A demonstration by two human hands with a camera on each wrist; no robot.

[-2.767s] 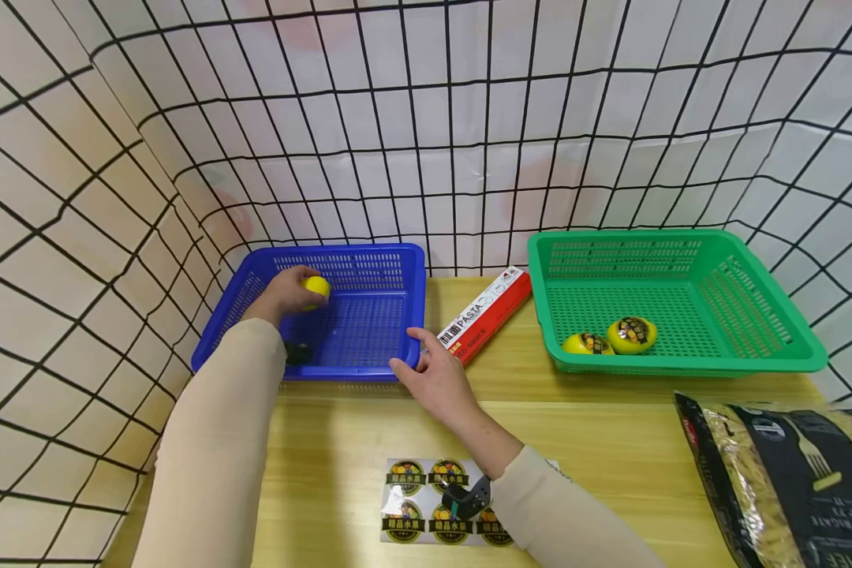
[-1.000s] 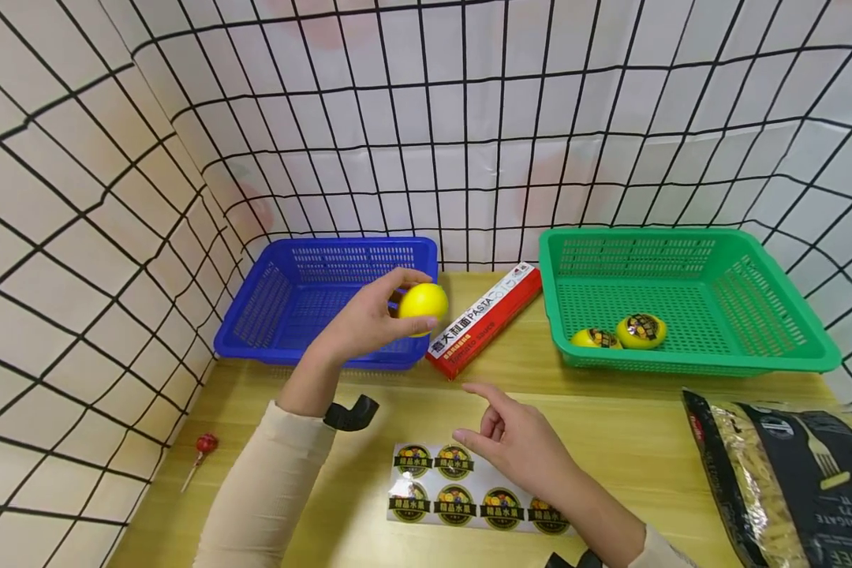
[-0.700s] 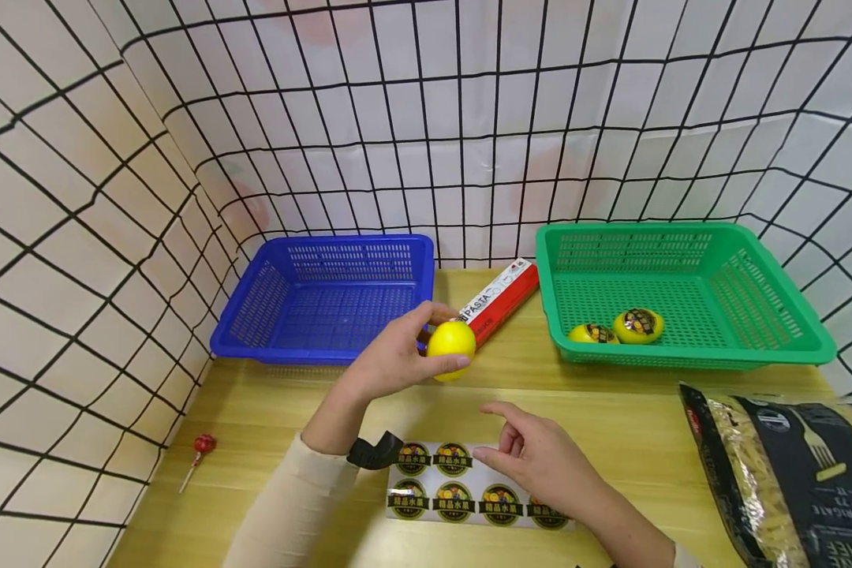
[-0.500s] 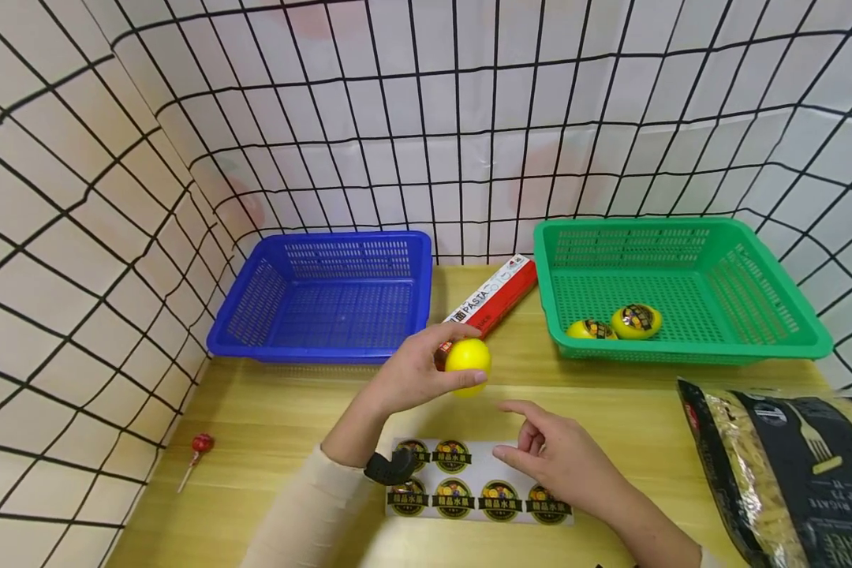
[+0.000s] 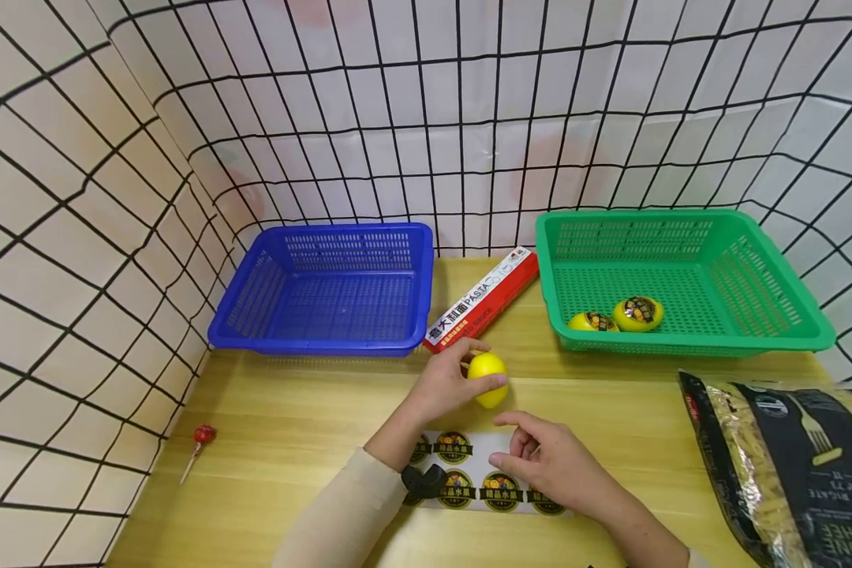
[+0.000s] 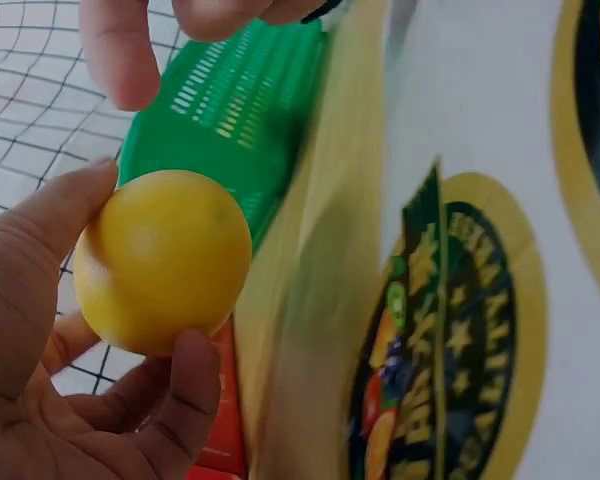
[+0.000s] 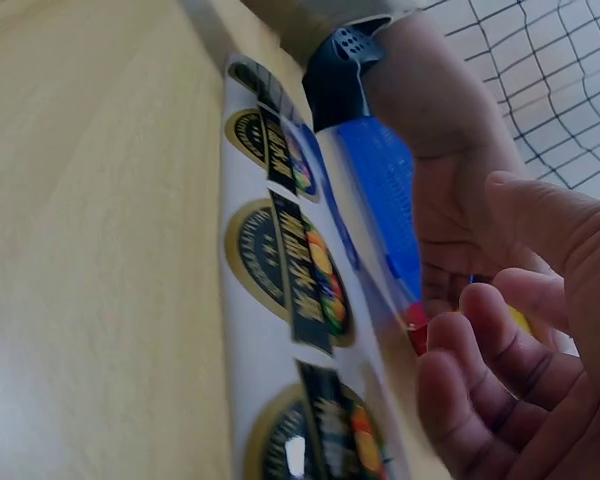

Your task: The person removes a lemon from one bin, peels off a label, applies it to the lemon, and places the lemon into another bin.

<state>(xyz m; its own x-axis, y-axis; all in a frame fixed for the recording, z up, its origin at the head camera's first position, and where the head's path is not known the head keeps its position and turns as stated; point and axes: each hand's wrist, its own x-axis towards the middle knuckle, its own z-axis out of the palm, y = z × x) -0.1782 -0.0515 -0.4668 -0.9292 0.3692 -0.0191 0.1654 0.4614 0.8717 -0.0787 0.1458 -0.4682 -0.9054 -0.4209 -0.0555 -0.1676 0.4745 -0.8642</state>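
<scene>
My left hand [image 5: 449, 384] grips a plain yellow lemon [image 5: 488, 379] between thumb and fingers, above the table in front of the red pasta box [image 5: 484, 303]. The left wrist view shows the lemon [image 6: 165, 262] with bare skin on its visible side. My right hand [image 5: 557, 461] hovers just right of it, fingers loosely bent, thumb and index finger apart, holding nothing. Beneath both hands lies a sheet of round fruit stickers [image 5: 477, 461], partly covered by the left wrist's black band. Two lemons [image 5: 637, 314] with stickers on them sit in the green basket [image 5: 689, 345].
At the back left stands a blue basket [image 5: 319, 345]; the pasta box lies slanted between the two baskets. A black pasta bag [image 5: 788, 465] is at the right, a red lollipop [image 5: 203, 434] at the left. Black wire mesh [image 5: 461, 126] encloses the back and sides.
My left hand has lifted the lemon out of the blue basket and brought it right and nearer. My right hand has let go of that basket's rim and moved over the sticker sheet.
</scene>
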